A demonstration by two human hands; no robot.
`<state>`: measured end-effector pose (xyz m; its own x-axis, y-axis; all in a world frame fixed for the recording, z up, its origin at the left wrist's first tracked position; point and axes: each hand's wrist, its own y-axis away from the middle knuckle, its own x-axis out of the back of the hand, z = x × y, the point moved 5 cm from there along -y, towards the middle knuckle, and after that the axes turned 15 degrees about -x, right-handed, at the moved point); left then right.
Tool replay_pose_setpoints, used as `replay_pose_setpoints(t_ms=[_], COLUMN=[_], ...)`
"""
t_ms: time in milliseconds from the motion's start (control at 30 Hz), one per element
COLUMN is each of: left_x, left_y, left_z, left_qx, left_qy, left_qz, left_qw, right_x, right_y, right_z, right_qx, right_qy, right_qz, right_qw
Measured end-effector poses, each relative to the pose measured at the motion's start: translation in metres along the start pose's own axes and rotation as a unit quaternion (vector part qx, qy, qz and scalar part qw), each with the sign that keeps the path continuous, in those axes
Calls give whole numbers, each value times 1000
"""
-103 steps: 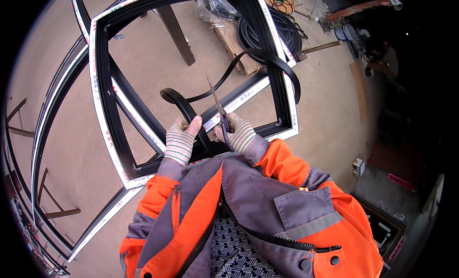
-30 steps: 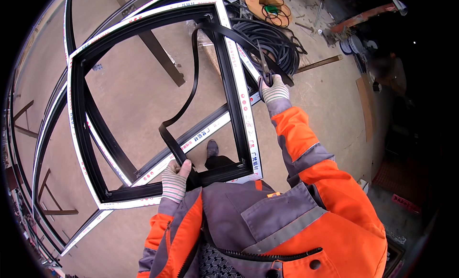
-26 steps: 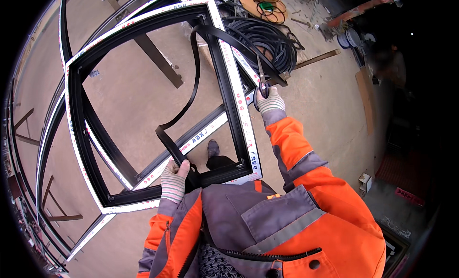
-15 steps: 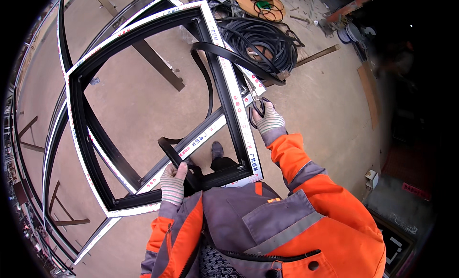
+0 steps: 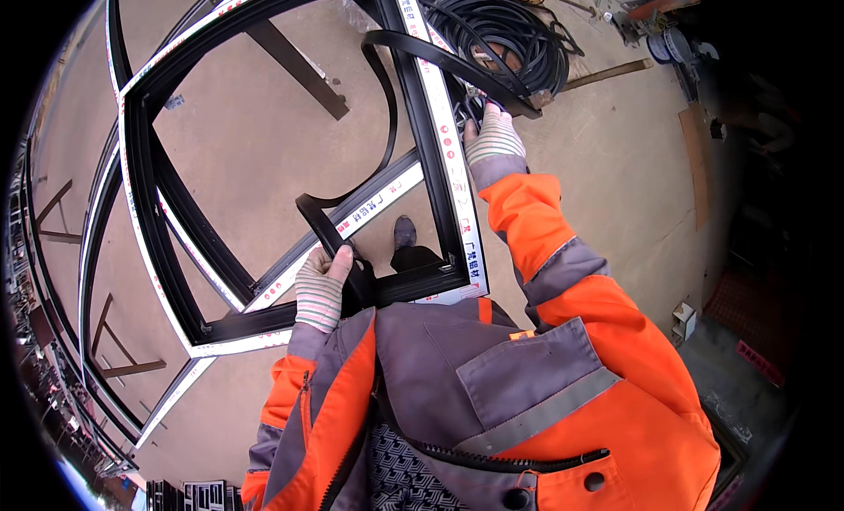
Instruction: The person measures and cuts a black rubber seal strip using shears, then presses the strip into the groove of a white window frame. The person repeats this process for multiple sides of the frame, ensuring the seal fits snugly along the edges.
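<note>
My left hand (image 5: 320, 289), in a striped knit glove, pinches the lower end of a flat black rubber strip (image 5: 448, 62) at the near side of a window frame. From there the strip loops up inside the frame, crosses its right side and runs down toward the black coil. The frame (image 5: 450, 159) is black with white printed film on its outer edges. Just outside its right side, my gloved right hand (image 5: 497, 140) is closed round the dark handles of scissors (image 5: 475, 106). Their blades are mostly hidden near the strip.
A coil of black strip (image 5: 541, 58) lies on the floor beyond my right hand. Other film-wrapped frames (image 5: 171, 405) overlap beneath and to the left. A brown metal bar (image 5: 299, 67) shows through the opening. A wooden stick (image 5: 611, 74) and a white spool (image 5: 677, 47) lie at far right.
My right hand has moved away from me along the frame's right side with the scissors, toward the strip. My left hand keeps its pinch. The whole view has shifted slightly.
</note>
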<state>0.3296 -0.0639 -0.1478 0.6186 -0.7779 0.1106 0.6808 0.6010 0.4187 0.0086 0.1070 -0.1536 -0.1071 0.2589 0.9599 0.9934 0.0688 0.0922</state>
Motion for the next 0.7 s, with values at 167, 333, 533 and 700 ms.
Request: replay_pose_setpoints(t_ms=[167, 333, 533, 700], left_x=[-9, -19, -53, -71], left_y=[-9, -29, -37, -45], left_z=[19, -6, 16, 14], left_qx=[-31, -43, 2, 16], left_qy=[-27, -40, -9, -16], left_qz=[7, -18, -111, -160], left_qw=[999, 998, 994, 987], right_x=[2, -14, -17, 2], right_y=[6, 9, 13, 33], right_z=[2, 23, 37, 36], right_qx=[26, 134, 185, 163], right_qy=[34, -50, -55, -65], right_qz=[-14, 49, 59, 84], right_qw=[999, 989, 979, 981])
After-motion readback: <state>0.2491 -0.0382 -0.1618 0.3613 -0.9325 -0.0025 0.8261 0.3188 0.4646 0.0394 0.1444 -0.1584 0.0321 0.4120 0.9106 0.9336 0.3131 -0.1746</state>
